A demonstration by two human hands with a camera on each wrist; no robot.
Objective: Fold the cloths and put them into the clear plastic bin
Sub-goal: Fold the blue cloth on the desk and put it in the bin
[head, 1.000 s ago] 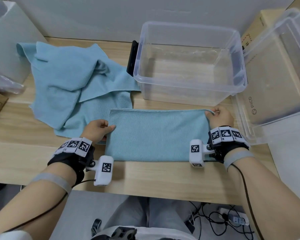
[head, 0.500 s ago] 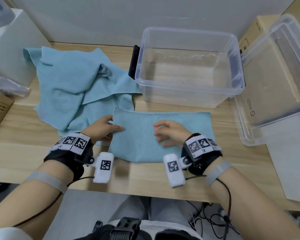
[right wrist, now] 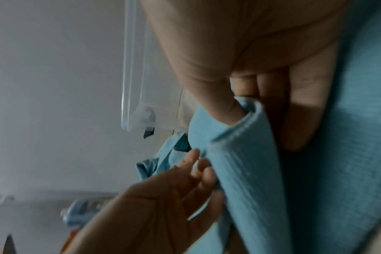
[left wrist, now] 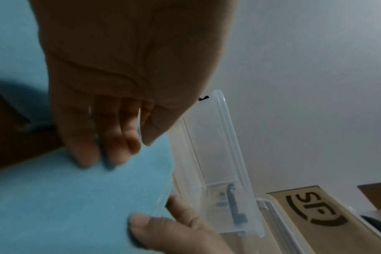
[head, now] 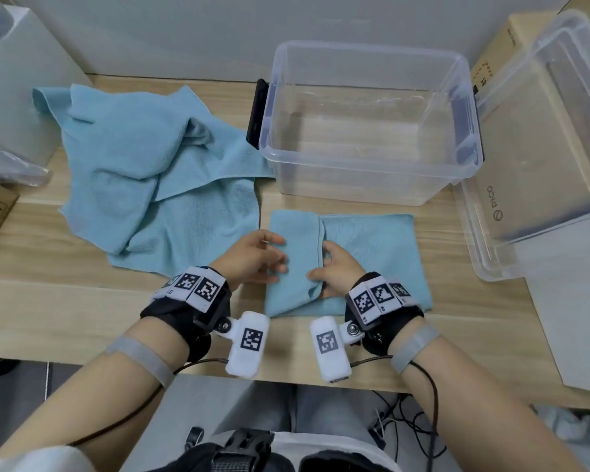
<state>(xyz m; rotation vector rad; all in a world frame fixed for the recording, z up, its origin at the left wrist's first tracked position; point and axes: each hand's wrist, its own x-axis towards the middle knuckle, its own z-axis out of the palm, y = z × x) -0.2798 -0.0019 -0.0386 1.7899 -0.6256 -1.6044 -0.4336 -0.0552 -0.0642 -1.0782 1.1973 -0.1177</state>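
Folding is under way on the wooden table, and the folded blue cloth is lying just in front of the clear plastic bin, at about 6 o'clock from it, near but apart from its front wall. Its long axis is running from 9 o'clock to 3 o'clock, parallel to that wall. The right hand is pinching the free edge of the flap being carried across, thumb tucked inside the rolled hem and fingers behind it, as the right wrist view shows; I judge this grip is keeping the layers together while the flap travels toward 9 o'clock. The left hand is lying on the cloth's 9 o'clock end with straight fingers pressing down and grasping nothing, most likely pinning that end so the cloth is not sliding. The flap's edge is running from 12 to 6 o'clock, crossing the long axis. The bin is sitting empty of cloth. A pile of unfolded cloths is waiting at about 10 o'clock from the hands, one corner reaching up to the bin.
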